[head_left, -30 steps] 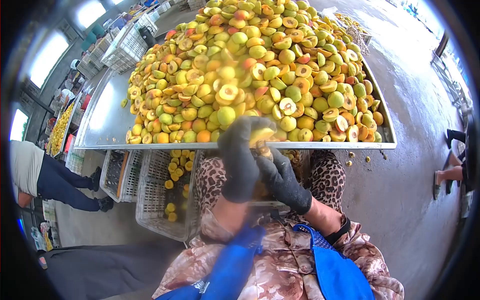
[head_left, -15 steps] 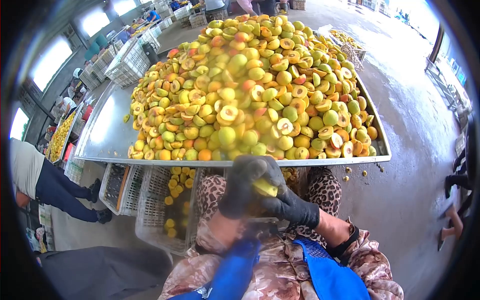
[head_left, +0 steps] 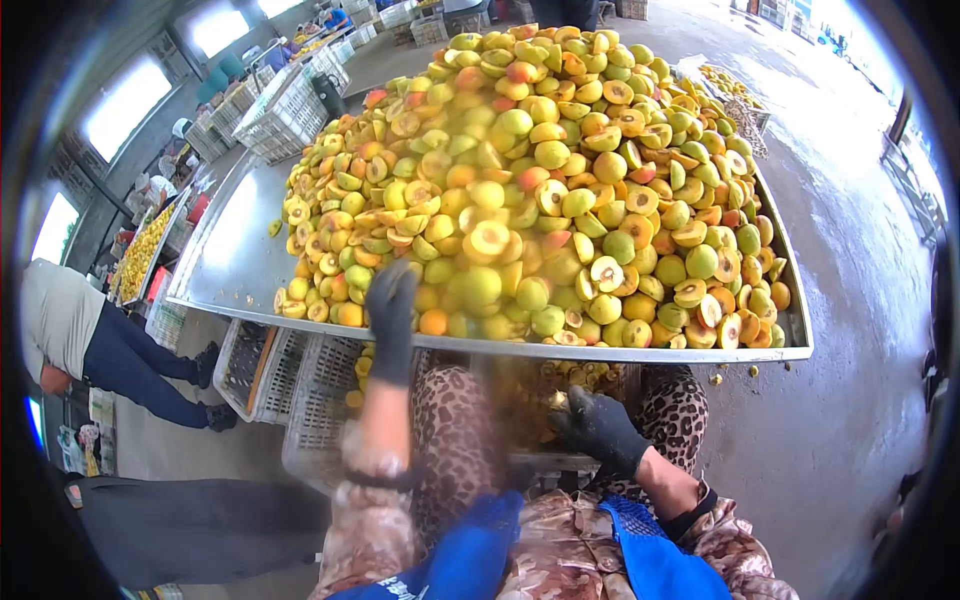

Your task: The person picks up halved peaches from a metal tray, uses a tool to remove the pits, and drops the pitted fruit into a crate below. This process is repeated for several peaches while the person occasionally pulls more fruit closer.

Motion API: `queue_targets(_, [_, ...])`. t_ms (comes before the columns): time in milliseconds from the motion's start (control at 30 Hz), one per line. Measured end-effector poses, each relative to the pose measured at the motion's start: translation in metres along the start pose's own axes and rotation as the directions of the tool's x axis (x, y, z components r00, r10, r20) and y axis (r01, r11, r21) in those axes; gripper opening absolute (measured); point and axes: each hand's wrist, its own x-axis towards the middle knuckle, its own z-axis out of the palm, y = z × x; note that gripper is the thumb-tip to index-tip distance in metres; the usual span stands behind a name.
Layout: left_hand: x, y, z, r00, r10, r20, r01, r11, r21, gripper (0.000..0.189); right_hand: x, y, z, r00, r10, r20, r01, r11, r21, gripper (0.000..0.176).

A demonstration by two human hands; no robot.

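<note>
Cut fruit [head_left: 550, 195]: heaped on the table [head_left: 228, 250] | left hand [head_left: 391, 305]: at the fruit's near edge (blurred) | right hand [head_left: 603, 428]: between the knees [head_left: 678, 425], pale piece [head_left: 557, 401] against it | grip: cannot tell for either

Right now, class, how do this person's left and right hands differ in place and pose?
The left hand is up at the metal tray's front edge, while the right hand is lower, nearer the body.
The left hand's fingers point toward the fruit pile; the right hand's point leftward across the body.
A pale yellow piece shows at the right hand's fingertips; whether the left hand holds anything is unclear.
Both wear dark gloves.
</note>
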Motion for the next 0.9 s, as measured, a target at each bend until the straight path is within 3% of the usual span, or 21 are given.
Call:
queue_targets(33, [0.017, 0.008, 0.033, 0.993, -0.114, -0.004, 0.114, 0.993, 0.003, 0.038, 0.004, -0.009, -0.006, 1.000, -0.017, -0.017, 0.017, 0.999, 0.029, 0.039])
queue_targets(100, [0.055, -0.004, 0.085, 0.984, 0.119, 0.130, -0.154, 0.941, 0.301, 0.044, 0.005, -0.009, -0.008, 0.998, -0.039, -0.048, 0.042, 0.997, 0.058, 0.038])
queue_targets(167, [0.063, 0.018, 0.115, 0.897, 0.003, 0.443, -0.318, 0.699, 0.640, 0.046, 0.002, -0.004, -0.013, 0.997, -0.024, -0.066, 0.029, 0.997, 0.066, 0.037])
queue_targets(200, [0.056, 0.030, 0.133, 0.918, 0.035, 0.395, -0.342, 0.574, 0.744, 0.040, -0.004, 0.001, -0.016, 0.998, -0.001, -0.063, 0.005, 0.998, 0.061, 0.037])
queue_targets(233, [0.052, 0.031, 0.136, 0.904, 0.144, 0.403, -0.409, 0.569, 0.714, 0.038, -0.009, 0.006, -0.019, 0.998, 0.019, -0.061, -0.016, 0.998, 0.060, 0.037])
queue_targets(300, [0.048, 0.033, 0.133, 0.863, 0.049, 0.503, -0.437, 0.572, 0.694, 0.037, -0.010, 0.013, -0.018, 0.994, 0.068, -0.083, -0.047, 0.971, 0.234, 0.036])
queue_targets(400, [0.052, 0.018, 0.110, 0.864, 0.086, 0.496, -0.271, 0.910, 0.314, 0.036, 0.002, 0.000, -0.032, 0.980, 0.056, -0.190, 0.048, 0.862, 0.505, 0.036])
queue_targets(433, [0.054, 0.009, 0.107, 0.914, 0.164, 0.372, -0.226, 0.966, 0.129, 0.034, 0.009, -0.018, -0.046, 0.974, 0.045, -0.220, 0.086, 0.830, 0.551, 0.035])
queue_targets(467, [0.040, 0.035, 0.101, 0.923, 0.008, 0.386, 0.059, 0.985, -0.163, 0.032, 0.014, -0.035, -0.056, 0.968, 0.042, -0.246, 0.118, 0.793, 0.598, 0.034])
queue_targets(500, [0.018, 0.071, 0.095, 0.887, -0.140, 0.440, 0.342, 0.840, -0.422, 0.031, 0.019, -0.048, -0.058, 0.962, 0.041, -0.270, 0.148, 0.752, 0.642, 0.033])
queue_targets(567, [-0.022, 0.099, 0.099, 0.841, -0.149, 0.520, 0.477, 0.658, -0.582, 0.032, 0.031, -0.062, -0.057, 0.912, -0.142, -0.385, 0.310, 0.853, 0.420, 0.031])
queue_targets(633, [-0.053, 0.117, 0.103, 0.829, -0.173, 0.532, 0.523, 0.574, -0.629, 0.039, 0.036, -0.071, -0.053, 0.906, -0.147, -0.397, 0.317, 0.857, 0.407, 0.029])
queue_targets(700, [-0.076, 0.134, 0.104, 0.821, -0.221, 0.526, 0.553, 0.533, -0.640, 0.042, 0.041, -0.079, -0.049, 0.949, 0.024, -0.315, 0.183, 0.770, 0.611, 0.029])
queue_targets(733, [-0.085, 0.143, 0.104, 0.818, -0.245, 0.521, 0.565, 0.511, -0.648, 0.043, 0.040, -0.084, -0.051, 0.951, 0.052, -0.304, 0.186, 0.687, 0.702, 0.028])
queue_targets(867, [-0.106, 0.176, 0.103, 0.850, -0.231, 0.473, 0.526, 0.417, -0.741, 0.048, 0.032, -0.088, -0.045, 0.896, 0.033, -0.442, 0.303, 0.683, 0.665, 0.027])
queue_targets(900, [-0.107, 0.175, 0.101, 0.881, -0.163, 0.445, 0.452, 0.572, -0.685, 0.050, 0.030, -0.089, -0.044, 0.886, 0.022, -0.463, 0.326, 0.680, 0.657, 0.027])
